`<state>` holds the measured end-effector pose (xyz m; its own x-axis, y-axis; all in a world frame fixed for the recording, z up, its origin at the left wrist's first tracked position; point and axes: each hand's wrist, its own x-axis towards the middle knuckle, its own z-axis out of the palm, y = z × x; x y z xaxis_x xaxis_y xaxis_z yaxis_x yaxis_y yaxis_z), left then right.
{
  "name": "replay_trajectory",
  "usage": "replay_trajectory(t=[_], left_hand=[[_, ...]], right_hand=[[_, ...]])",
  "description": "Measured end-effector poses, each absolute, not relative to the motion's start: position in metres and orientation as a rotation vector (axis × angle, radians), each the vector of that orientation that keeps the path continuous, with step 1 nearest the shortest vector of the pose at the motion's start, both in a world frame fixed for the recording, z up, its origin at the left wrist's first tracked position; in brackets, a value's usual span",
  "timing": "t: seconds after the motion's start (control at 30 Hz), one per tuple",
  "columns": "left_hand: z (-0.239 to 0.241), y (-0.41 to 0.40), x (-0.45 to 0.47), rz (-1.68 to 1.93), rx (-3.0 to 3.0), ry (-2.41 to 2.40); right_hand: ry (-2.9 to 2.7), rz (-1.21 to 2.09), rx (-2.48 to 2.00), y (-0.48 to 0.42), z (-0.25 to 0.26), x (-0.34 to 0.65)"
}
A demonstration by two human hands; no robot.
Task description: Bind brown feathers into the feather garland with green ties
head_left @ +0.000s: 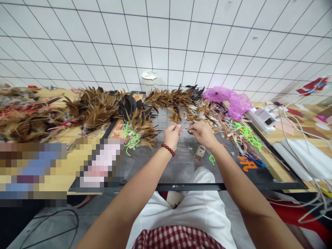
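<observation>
In the head view my left hand [172, 135], with a beaded bracelet on its wrist, is closed on a small bunch of brown feathers [175, 115]. The feather tips point away from me. Close by on the right, my right hand [202, 132] is pinched, with a small dark bit at its fingertips that I cannot make out. Both hands are over a dark glossy board [166, 166]. Beyond my right hand lies a pile of pale and brown loose feathers [203, 113]. Left of my hands rests a feather bundle [142, 128] with green strings [131, 136].
A long feather strip [173, 97] lies at the back beside a white lidded cup [149, 80]. A purple plastic bag [228, 100], green strings [247, 135], blue-handled scissors [252, 159] and a white device [263, 119] with cables are to the right. More feathers [93, 109] cover the left.
</observation>
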<state>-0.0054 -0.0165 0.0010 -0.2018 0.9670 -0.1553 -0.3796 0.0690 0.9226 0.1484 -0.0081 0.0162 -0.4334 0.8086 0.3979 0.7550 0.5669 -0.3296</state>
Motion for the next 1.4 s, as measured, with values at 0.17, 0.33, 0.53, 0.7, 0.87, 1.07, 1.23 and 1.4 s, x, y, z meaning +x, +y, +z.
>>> replay_trajectory(t=[0.17,0.33,0.53,0.7,0.87,1.07,1.23,1.4], left_hand=[[0.001,-0.017,-0.007,1.367,0.814,1.163],[-0.003,-0.02,-0.005,1.175,0.981,1.176],[-0.003,-0.021,-0.004,1.071,1.154,1.254],[0.001,-0.019,-0.009,1.271,0.891,1.126],[0.004,-0.015,-0.013,1.411,0.652,1.05],[0.001,-0.015,-0.011,1.416,0.699,1.064],[0.001,-0.015,-0.009,1.405,0.767,1.149],[0.003,-0.017,-0.008,1.28,0.847,1.21]], right_hand=[[-2.331,0.008,-1.274,-0.012,0.016,0.146],[-2.348,-0.2,-1.298,-0.015,0.013,0.144],[-2.377,-0.233,-1.251,-0.014,0.013,0.144],[-2.136,-0.175,-1.437,-0.011,0.013,0.156],[-1.959,-0.008,-1.567,-0.007,0.01,0.16],[-2.173,0.138,-1.526,-0.011,0.001,0.138],[-2.236,0.1,-1.452,-0.011,0.0,0.133],[-2.3,-0.182,-1.273,-0.017,0.009,0.133]])
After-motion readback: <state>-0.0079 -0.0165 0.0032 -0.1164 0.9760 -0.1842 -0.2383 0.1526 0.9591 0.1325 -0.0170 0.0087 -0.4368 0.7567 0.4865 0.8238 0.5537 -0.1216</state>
